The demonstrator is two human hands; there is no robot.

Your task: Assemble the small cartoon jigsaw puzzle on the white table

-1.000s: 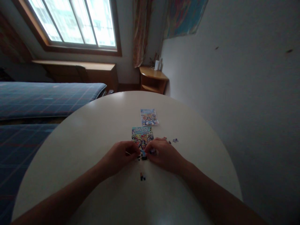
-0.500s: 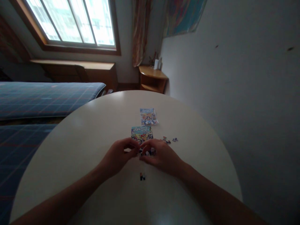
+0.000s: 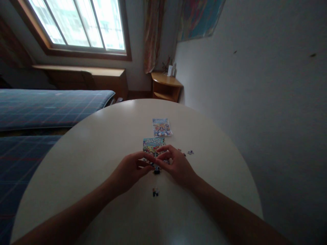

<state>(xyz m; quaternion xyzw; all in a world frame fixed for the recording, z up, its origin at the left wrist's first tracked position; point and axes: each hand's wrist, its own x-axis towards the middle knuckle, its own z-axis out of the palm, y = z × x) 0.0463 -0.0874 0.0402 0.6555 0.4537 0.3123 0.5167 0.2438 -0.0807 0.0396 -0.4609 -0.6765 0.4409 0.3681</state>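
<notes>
A small colourful jigsaw puzzle (image 3: 153,144) lies on the round white table (image 3: 102,146). My left hand (image 3: 130,170) and my right hand (image 3: 175,165) meet at its near edge, fingertips pinched together over a tiny puzzle piece that I can barely make out. A dark loose piece (image 3: 156,172) sits just below the fingertips. Another loose piece (image 3: 155,193) lies nearer to me. A printed picture card (image 3: 161,127) rests beyond the puzzle.
Two or three loose pieces (image 3: 190,152) lie right of the puzzle. A white wall rises on the right. A bed with a blue plaid cover (image 3: 51,105) stands left, a wooden corner shelf (image 3: 166,86) and a window (image 3: 79,23) behind.
Both hands have shifted slightly up over the puzzle's near edge. My right fingers have lifted and spread a little. A dark piece now shows below the fingertips.
</notes>
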